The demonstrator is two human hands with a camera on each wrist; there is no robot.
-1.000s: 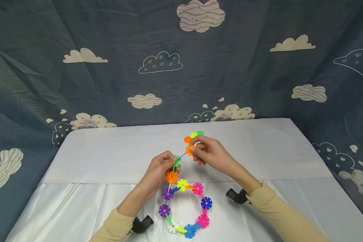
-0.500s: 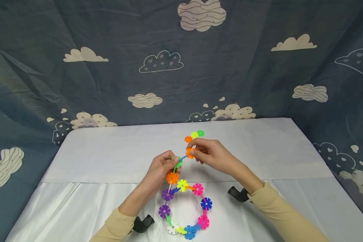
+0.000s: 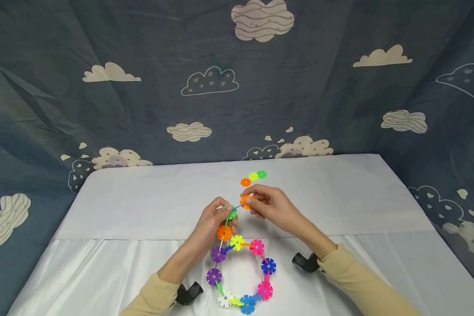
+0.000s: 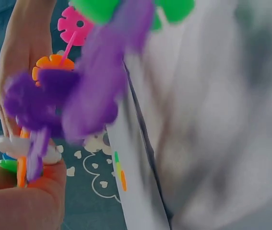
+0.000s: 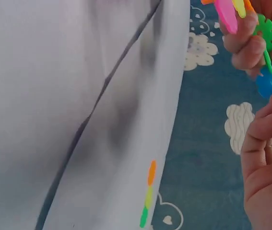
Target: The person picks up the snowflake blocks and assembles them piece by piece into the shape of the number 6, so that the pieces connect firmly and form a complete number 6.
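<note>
A chain of colourful slotted plastic snowflake discs hangs from the hands. Its lower part forms a ring, with a purple disc [image 3: 214, 276] at the left and a pink disc [image 3: 265, 290] at the right. My left hand [image 3: 211, 219] pinches the chain at a green disc [image 3: 231, 213], just above an orange disc of the chain [image 3: 223, 233]. Thumb and fingers of my right hand [image 3: 275, 207] pinch another orange disc [image 3: 245, 202]. Between the hands is a blue disc [image 5: 270, 81], nearly edge-on in the head view; the right wrist view shows it against the right fingertips.
Three loose discs, orange [image 3: 245, 182], yellow [image 3: 253, 176] and green [image 3: 262, 174], lie in a row near the back of the white-covered table [image 3: 142, 197]. Behind the table hangs a dark cloth with clouds [image 3: 205, 44]. Black wrist mounts [image 3: 306, 262] sit at both sleeves.
My right hand has come slightly down and left with the orange disc, closer to my left hand. The left hand and the chain have barely shifted.
</note>
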